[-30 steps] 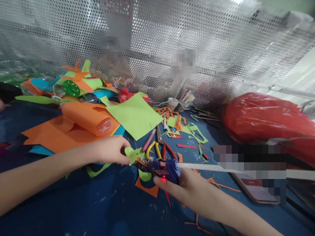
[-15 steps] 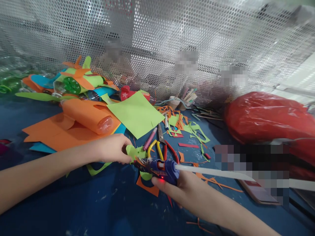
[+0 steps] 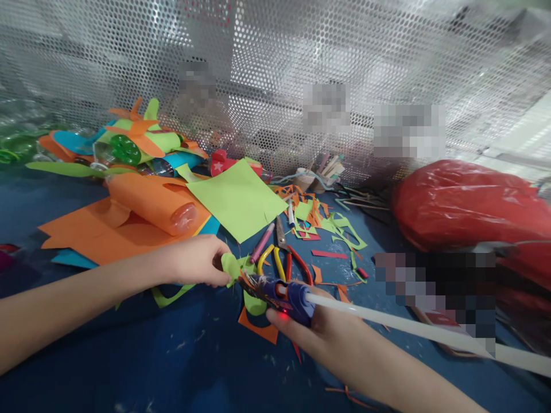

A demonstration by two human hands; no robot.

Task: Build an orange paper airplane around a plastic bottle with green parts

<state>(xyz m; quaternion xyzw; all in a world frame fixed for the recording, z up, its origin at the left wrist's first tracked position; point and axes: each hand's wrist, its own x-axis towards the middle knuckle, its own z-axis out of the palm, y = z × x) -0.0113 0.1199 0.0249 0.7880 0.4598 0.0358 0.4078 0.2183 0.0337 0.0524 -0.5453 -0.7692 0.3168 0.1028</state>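
Note:
My left hand [image 3: 209,261] pinches a small green paper cutout [image 3: 253,301] with rounded lobes, just above the blue table. Wrapped in my right hand [image 3: 321,335] is a blue hot glue gun [image 3: 286,299] with a small red light glowing on its side. A long white glue stick [image 3: 370,314] sticks out of its back end toward the right. The gun's front end points at the green cutout; whether the tip touches it I cannot tell. Just behind the gun lie scissors and pliers with yellow and red handles [image 3: 279,264] and a purple marker [image 3: 262,244].
A green paper sheet [image 3: 239,201] lies behind my hands. Left of it, an orange-wrapped bottle [image 3: 148,203] rests on orange sheets [image 3: 81,229]. Paper scraps [image 3: 344,226] are strewn to the right, before a red plastic bag [image 3: 465,203]. A perforated metal screen [image 3: 275,51] stands behind.
The glue gun has tilted, its glue stick's far end swinging lower. Its front end has shifted slightly right, and more of the green cutout shows. My left hand has barely moved.

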